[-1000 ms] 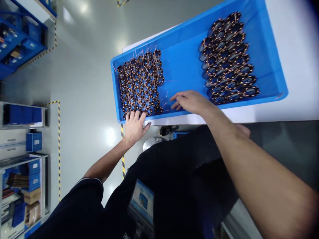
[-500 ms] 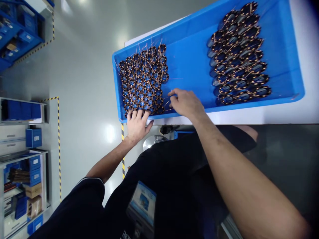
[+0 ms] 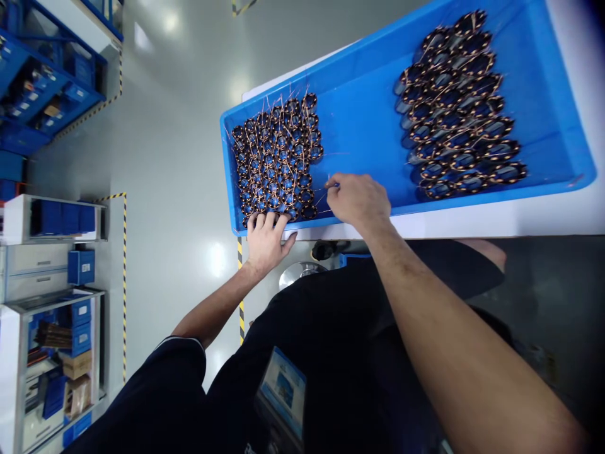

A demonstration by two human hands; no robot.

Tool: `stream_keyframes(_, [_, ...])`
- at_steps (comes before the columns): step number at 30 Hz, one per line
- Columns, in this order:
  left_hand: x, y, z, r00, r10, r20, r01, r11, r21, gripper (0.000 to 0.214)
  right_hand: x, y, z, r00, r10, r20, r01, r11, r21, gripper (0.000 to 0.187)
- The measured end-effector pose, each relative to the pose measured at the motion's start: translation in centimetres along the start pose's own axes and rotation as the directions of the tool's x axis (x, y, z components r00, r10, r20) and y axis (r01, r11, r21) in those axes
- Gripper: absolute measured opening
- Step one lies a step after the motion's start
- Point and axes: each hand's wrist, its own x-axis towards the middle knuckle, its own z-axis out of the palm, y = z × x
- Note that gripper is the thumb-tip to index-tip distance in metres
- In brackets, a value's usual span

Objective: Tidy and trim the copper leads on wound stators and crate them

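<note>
In the head view, a long blue tray holds ring-shaped copper-wound coils with thin wire ends sticking out. My left hand reaches over the tray's near rim at its left end, fingers side by side on the nearest coils and thumb apart; the fingertips are partly hidden. Beside the left block of coils, my right hand is closed, thumb and index finger pinched on thin copper wire ends that run from the near corner of that block.
A second block of coils stands tilted in rows in the tray's right part. The tray lies on a white table. A round metal stool is below the table edge. Shelves with blue bins stand across the floor at left.
The whole view has shifted slightly, moving the tray and shelves a little right and down in the picture. Both hands keep nearly the same places on the tray; the right fingers look more curled.
</note>
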Motion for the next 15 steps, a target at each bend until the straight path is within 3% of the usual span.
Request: stream_keyframes(15, [-0.04, -0.30, 0.32, 1.000, 0.017, -0.026, -0.016, 0.999, 0.039, 0.046, 0.07, -0.39, -0.28, 1.000, 0.027, 0.009, -0.027, 1.000, 0.000, 0.035])
